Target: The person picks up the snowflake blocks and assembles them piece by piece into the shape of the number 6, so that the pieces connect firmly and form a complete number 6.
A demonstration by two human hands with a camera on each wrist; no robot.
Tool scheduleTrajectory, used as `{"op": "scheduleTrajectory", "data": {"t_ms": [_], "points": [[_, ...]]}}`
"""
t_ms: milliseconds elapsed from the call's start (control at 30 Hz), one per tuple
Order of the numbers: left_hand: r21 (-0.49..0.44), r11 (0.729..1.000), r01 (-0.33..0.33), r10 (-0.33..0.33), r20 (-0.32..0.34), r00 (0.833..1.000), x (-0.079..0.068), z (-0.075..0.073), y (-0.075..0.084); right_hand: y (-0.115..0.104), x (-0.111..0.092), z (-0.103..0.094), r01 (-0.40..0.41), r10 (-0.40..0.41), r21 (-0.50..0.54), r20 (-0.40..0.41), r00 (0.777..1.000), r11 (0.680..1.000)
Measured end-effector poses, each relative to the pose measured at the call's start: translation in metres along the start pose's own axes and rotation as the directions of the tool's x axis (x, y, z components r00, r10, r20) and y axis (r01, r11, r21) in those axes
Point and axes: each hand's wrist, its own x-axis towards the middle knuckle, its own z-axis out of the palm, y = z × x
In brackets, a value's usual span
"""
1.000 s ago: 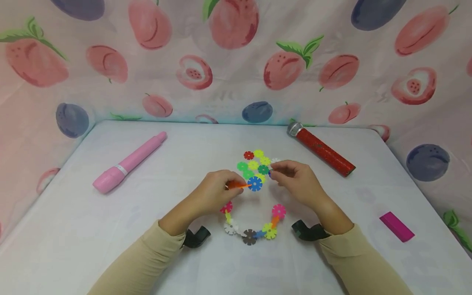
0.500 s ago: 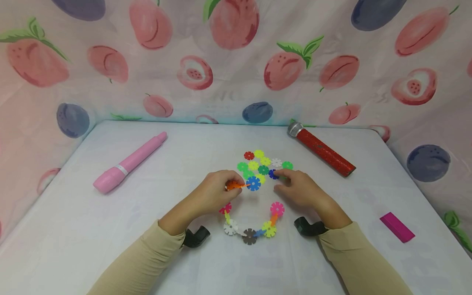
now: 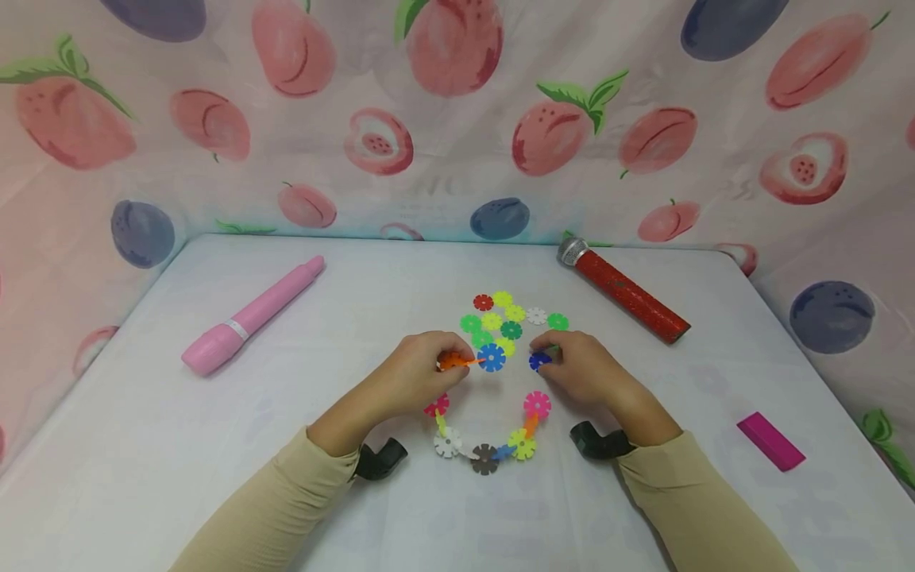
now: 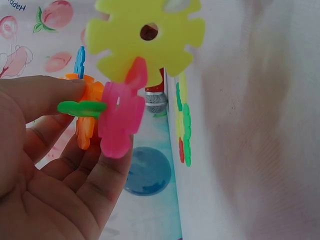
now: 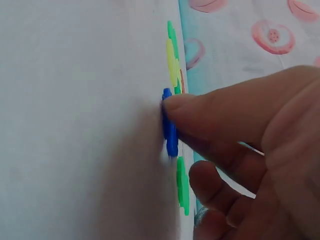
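My left hand (image 3: 411,369) pinches an orange snowflake disc (image 3: 453,361) of a chain of slotted plastic discs. A blue disc (image 3: 491,357) stands at the chain's end beyond the fingertips. The chain curves toward me through a grey-brown disc (image 3: 484,458) to a pink disc (image 3: 538,405) at its other end. In the left wrist view, green (image 4: 80,108), pink (image 4: 120,120) and yellow (image 4: 120,40) discs interlock near that hand. My right hand (image 3: 586,369) has thumb and index finger on a loose dark blue disc (image 3: 538,361), low at the table surface (image 5: 171,130).
Loose discs (image 3: 491,321) in several colours lie flat beyond the hands. A pink microphone-shaped object (image 3: 250,318) lies at left, a red microphone (image 3: 625,290) at back right. A magenta block (image 3: 770,441) lies at right. Fruit-patterned cloth (image 3: 443,159) stands behind the white table (image 3: 286,445).
My right hand reached onto the dark blue disc among the loose ones and drew it toward me, away from the pile. The left hand and chain have hardly moved.
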Motion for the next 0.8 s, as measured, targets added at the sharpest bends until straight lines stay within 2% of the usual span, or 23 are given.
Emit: {"op": "scheduleTrajectory", "data": {"t_ms": [167,267,400,567,800], "points": [[-0.001,1.000,0.002,-0.002,-0.002,1.000,0.000,0.000,0.000,-0.002,-0.002,-0.003,-0.018,0.019,0.038,-0.006,1.000,0.999],[-0.001,1.000,0.002,-0.002,-0.004,1.000,0.000,0.000,0.000,-0.004,-0.006,-0.006,0.015,-0.010,0.084,-0.057,0.998,0.996],[0.005,1.000,-0.003,0.003,-0.008,1.000,0.000,0.000,-0.001,-0.011,-0.012,-0.009,0.138,-0.115,0.161,-0.148,0.982,0.977],[0.011,1.000,0.020,-0.019,-0.030,0.999,0.000,-0.001,0.000,-0.022,-0.018,-0.006,0.276,-0.239,0.217,-0.183,0.954,0.936],[-0.002,0.999,0.038,-0.038,-0.043,0.998,0.001,-0.001,0.000,-0.035,-0.022,0.001,0.356,-0.319,0.120,-0.248,0.915,0.927]]}}
